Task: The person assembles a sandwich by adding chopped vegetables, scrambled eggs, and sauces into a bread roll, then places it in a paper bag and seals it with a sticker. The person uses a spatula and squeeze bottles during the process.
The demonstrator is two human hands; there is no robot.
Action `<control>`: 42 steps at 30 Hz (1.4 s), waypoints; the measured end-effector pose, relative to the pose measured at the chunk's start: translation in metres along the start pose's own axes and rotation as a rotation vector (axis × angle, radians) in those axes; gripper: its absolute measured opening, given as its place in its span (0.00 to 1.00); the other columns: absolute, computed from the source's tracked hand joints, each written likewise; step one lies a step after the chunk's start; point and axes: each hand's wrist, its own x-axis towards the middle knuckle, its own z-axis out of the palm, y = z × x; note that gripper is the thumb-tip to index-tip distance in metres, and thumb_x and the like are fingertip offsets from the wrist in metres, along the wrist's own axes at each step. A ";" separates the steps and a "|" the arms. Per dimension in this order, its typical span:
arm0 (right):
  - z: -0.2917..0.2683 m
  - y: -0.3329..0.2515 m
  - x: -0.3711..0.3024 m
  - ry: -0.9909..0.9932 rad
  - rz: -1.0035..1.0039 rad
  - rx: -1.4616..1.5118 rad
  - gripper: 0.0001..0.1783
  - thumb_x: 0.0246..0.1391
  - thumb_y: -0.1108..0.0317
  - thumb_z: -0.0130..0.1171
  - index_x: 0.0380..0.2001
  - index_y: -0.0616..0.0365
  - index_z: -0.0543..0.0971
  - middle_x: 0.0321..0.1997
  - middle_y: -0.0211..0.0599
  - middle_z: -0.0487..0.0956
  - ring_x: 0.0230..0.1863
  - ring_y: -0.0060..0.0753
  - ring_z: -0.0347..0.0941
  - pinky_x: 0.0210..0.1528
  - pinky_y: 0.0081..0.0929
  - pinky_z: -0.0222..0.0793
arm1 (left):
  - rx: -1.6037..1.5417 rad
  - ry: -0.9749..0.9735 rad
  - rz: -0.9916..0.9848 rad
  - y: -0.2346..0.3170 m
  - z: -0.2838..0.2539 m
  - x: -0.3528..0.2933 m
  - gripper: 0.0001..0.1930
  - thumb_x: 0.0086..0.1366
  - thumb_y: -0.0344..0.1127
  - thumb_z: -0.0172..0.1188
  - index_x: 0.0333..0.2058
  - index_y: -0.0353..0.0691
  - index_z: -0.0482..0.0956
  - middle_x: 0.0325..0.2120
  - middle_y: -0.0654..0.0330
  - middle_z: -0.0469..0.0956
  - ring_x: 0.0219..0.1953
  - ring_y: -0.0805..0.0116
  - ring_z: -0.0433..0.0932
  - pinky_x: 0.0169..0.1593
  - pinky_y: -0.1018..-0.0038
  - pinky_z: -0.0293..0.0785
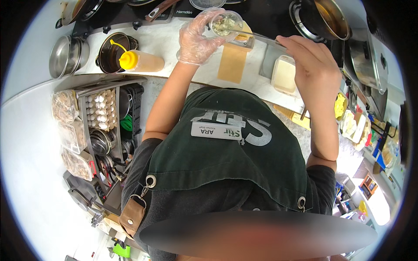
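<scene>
Cup [237, 18] of clear plastic, holding a pale-green chopped mixture [223, 27], sits in the left hand [198, 41], whose gloved fingers wrap its side, apparently to steady it. From my remote view, the bare right hand [317, 63] has its fingers clamped on a thin metal utensil [261, 38] angled to meet the cup's mouth; I can't make out the tip. Both hands work over the white worktop [159, 37], near a brown cardboard box [247, 46], probably for easy reach.

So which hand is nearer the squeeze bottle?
Left. The left hand is right of the squeeze bottle, holding a clear cup; the right hand is much farther right.
</scene>
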 end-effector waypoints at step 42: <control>0.091 0.088 -0.050 -0.535 1.018 0.979 0.15 0.55 0.66 0.62 0.44 0.57 0.85 0.32 0.28 0.84 0.22 0.13 0.62 0.25 0.14 0.57 | 0.544 0.268 -0.625 -0.101 0.027 -0.139 0.32 0.38 0.45 0.81 0.45 0.45 0.81 0.41 0.54 0.79 0.44 0.55 0.77 0.49 0.62 0.73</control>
